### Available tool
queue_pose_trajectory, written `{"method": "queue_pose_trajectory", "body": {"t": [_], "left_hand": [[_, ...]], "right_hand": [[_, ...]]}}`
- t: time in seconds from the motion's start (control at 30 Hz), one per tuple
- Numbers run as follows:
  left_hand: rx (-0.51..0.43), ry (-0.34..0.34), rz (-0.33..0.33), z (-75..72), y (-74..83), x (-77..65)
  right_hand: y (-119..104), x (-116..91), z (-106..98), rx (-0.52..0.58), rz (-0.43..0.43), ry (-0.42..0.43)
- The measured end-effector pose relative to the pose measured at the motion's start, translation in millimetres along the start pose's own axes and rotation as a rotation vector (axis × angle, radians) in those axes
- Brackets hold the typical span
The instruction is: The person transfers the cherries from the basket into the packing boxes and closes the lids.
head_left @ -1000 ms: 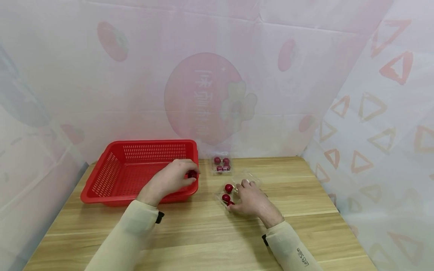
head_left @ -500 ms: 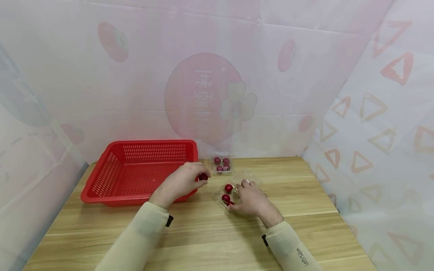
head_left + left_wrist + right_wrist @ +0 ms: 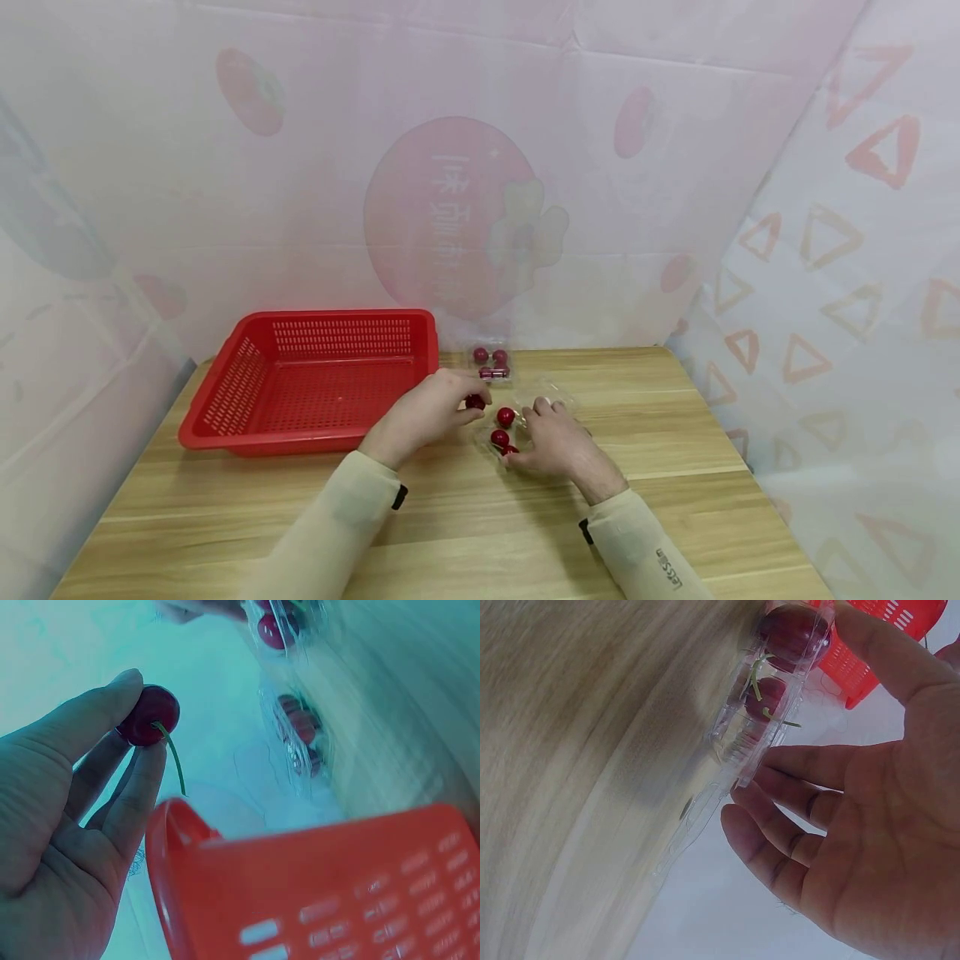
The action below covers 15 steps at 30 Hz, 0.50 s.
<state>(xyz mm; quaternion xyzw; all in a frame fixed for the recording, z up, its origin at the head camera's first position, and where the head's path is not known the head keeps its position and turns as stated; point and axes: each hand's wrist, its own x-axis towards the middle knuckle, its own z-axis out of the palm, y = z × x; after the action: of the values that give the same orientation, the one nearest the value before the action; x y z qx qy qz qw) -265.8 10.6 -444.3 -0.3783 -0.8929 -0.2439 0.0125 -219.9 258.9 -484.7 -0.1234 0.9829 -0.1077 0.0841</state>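
Between thumb and fingertips my left hand [image 3: 427, 414] pinches a dark red cherry [image 3: 154, 712], its green stem hanging down. That hand is off the right side of the red basket [image 3: 300, 444], close to an opened clear plastic box [image 3: 739, 742]. Several red cherries [image 3: 499, 437] with stems lie in this box. My right hand [image 3: 561, 442] holds the box on the table, thumb at the near edge and fingertips at the hinge side. The box's raised clear lid [image 3: 557, 392] shows behind the right fingers.
A second clear box [image 3: 471, 379] with several cherries stands at the back, right of the basket. The wooden table [image 3: 450, 533] ends at a printed cloth wall [image 3: 600, 275] behind and on the sides.
My left hand has carried the cherry rightward from over the basket's right rim to beside the opened box. The right hand has stayed in place on the box.
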Motion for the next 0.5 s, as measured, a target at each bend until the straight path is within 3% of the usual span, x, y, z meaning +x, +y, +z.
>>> {"method": "queue_pose_trajectory", "body": {"t": [0.23, 0.5], "left_hand": [[0.006, -0.004, 0.061, 14.8, 5.2, 4.2], [0.009, -0.015, 0.060, 35.0, 9.7, 10.6]], "right_hand": [[1.2, 0.4, 1.2, -0.007, -0.007, -0.003], [1.3, 0.3, 1.7, 0.002, -0.012, 0.000]]}}
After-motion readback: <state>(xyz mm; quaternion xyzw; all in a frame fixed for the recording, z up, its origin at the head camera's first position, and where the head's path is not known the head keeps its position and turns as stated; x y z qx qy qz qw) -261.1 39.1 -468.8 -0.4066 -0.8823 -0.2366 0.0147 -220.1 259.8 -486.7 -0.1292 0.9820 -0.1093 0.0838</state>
